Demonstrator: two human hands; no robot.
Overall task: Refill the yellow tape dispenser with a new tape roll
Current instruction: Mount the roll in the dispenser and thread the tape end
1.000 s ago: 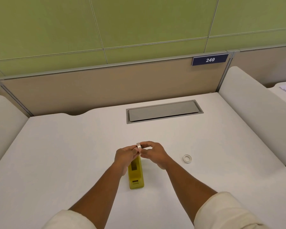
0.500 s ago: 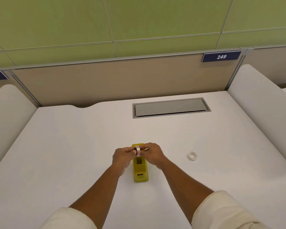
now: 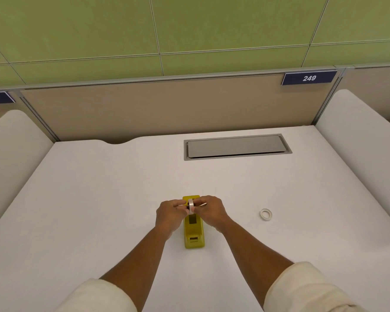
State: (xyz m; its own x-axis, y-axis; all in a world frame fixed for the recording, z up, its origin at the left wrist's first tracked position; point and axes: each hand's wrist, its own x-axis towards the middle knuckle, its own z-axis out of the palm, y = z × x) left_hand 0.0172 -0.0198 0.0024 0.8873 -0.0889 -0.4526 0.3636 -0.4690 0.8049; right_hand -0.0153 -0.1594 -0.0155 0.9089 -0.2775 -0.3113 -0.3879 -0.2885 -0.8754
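over the far end of the glossy yellow plastic tape dispenser [image 3: 193, 230], which lies lengthwise on the plain white desk [image 3: 99, 199], the two hands meet. going left to right: the left hand [image 3: 169, 216] is curled, its fingertips closed on the left face of a small pale tape roll [image 3: 191, 206]; the roll stands on edge, directly above the dispenser's dark open well; the right hand [image 3: 212, 211] pinches the opposite face. a thin pale bar sticks out sideways past each hand, probably the spindle through the roll's core (too small to be sure). whether the roll already touches the dispenser cannot be told. well to the right a second small white ring of tape [image 3: 266, 214] lies flat on the desk, apart from everything.

the roll is likely light and stiff across its width, with a tacky outer wrap, so the flat sides or the spindle ends look the best place to hold it; squeezing the rim risks fingerprints and a lifted end. the dispenser appears weighted enough to sit unheld, though its smooth shell could slide if the roll is pressed in at an angle.
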